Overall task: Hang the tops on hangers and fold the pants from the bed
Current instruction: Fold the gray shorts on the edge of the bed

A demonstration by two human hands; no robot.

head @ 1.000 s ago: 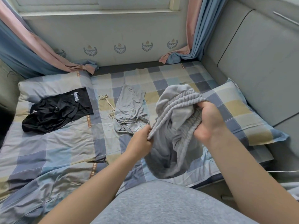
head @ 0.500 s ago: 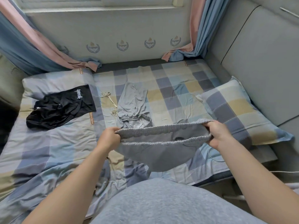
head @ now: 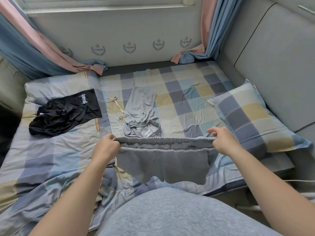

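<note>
Black garment [head: 65,113]: lying crumpled at the left of the bed [head: 187,92], white lettering showing, well apart from both hands.
Cord [head: 117,108]: lying loose on the sheet, mid-left.
Pale grey pants [head: 141,109]: lying rumpled just right of the cord, elastic end facing the camera, untouched.
Left hand [head: 106,149]: curling tight round the left end of the waistband [head: 163,141], fingers folding over the ribbed edge.
Held grey shorts [head: 163,164]: hanging in the air above the near edge of the bed, between the two hands; waistband stretching level, legs dangling free below.
Handling: judging as a light, soft knit, limp everywhere but the elastic band. Not slippery, not fragile, likely sagging and bunching wherever left unsupported.
Hold points: gripping at the two waistband ends looking sound for laying flat; leg hems probably needing a second hold when folding.
Right hand [head: 223,143]: pinching the right end of the waistband between thumb and lower fingers, upper fingers lifting loosely above the band.
Pillow [head: 252,116]: lying at the right, near the right hand; contact not showing.
</note>
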